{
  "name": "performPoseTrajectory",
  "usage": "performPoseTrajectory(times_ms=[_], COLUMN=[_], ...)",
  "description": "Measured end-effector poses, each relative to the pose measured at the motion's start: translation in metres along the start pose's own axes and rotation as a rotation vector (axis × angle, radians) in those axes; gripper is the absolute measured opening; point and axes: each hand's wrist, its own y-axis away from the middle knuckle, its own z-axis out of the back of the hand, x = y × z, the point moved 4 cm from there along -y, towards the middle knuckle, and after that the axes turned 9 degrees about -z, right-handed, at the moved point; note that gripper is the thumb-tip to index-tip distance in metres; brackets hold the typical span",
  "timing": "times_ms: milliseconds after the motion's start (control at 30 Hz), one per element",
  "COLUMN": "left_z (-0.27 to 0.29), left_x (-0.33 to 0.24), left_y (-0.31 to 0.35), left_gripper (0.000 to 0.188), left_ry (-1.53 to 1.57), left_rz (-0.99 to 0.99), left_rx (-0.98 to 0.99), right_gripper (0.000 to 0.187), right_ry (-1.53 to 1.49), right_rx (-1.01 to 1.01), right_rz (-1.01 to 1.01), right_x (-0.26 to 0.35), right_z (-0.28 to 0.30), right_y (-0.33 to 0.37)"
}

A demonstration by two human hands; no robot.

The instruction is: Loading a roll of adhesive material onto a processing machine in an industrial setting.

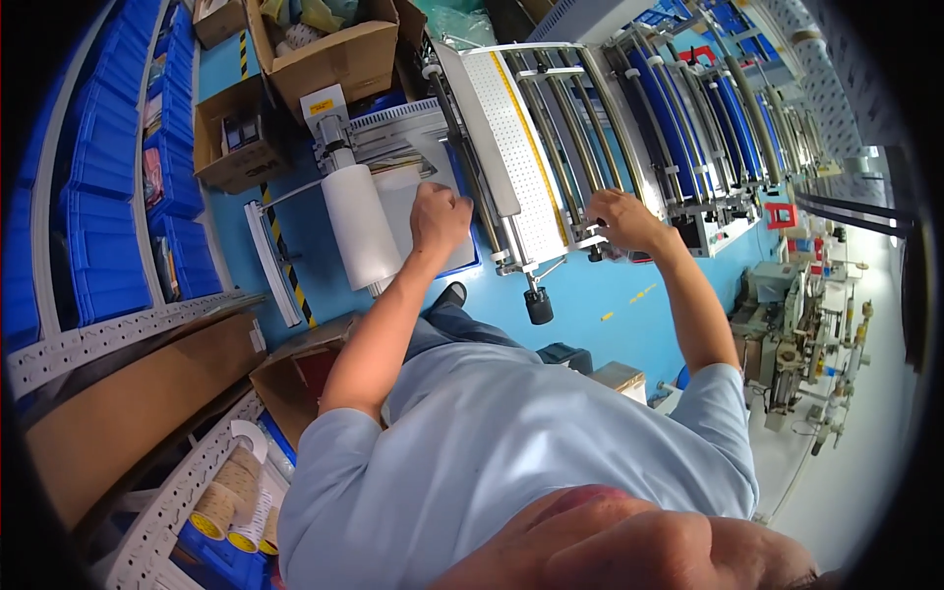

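Head view: the left hand (441,221), fingers curled in, sits near the centre of the frame between a white roll (362,231) and the roller machine (659,113); its fingertips are turned away, so I cannot tell whether it pinches anything. Right of centre, the right hand (629,221) bends its fingers down at the machine's lower edge; what they touch is hard to make out.

The machine fills the upper middle and runs off to the upper right. Its bars lie side by side, each long axis slanting from upper left to lower right, as does the perforated white plate (519,162) at its left end. The white roll leans the same way, more steeply. A black knob (538,306) points down the frame below the plate. The left hand and forearm partly cover a pale sheet (398,202), and the machine's far units crowd together, small and unclear.
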Motion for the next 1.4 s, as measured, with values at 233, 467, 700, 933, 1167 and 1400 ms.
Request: performPoseTrajectory(times_ms=[233, 467, 700, 933, 1167, 1400], left_z=[-0.057, -0.030, -0.025, -0.031, -0.025, -0.024], left_x=[0.010, -0.019, -0.009, 0.011, 0.010, 0.015], left_y=[0.001, -0.011, -0.024, -0.026, -0.020, -0.031], left_gripper=[0.019, 0.039, 0.042, 0.048, 0.049, 0.043], left_ry=[0.215, 0.038, -0.226, 0.015, -0.099, -0.003], left_rz=[-0.148, -0.446, -0.491, -0.535, -0.450, -0.517], left_rx=[-0.157, -0.033, -0.093, -0.133, -0.094, -0.220], right_gripper=[0.035, 0.031, 0.030, 0.031, 0.030, 0.027], right_ry=[-0.782, -1.375, -1.285, -1.113, -1.433, -1.459], right_rx=[-0.087, 0.027, 0.037, 0.029, 0.057, 0.042], right_rz=[-0.257, -0.397, -0.450, -0.377, -0.496, -0.526], right_x=[0.039, 0.051, 0.057, 0.059, 0.057, 0.054], right_z=[-0.023, -0.055, -0.058, -0.058, -0.061, -0.066], right_y=[-0.059, -0.089, -0.100, -0.107, -0.097, -0.098])
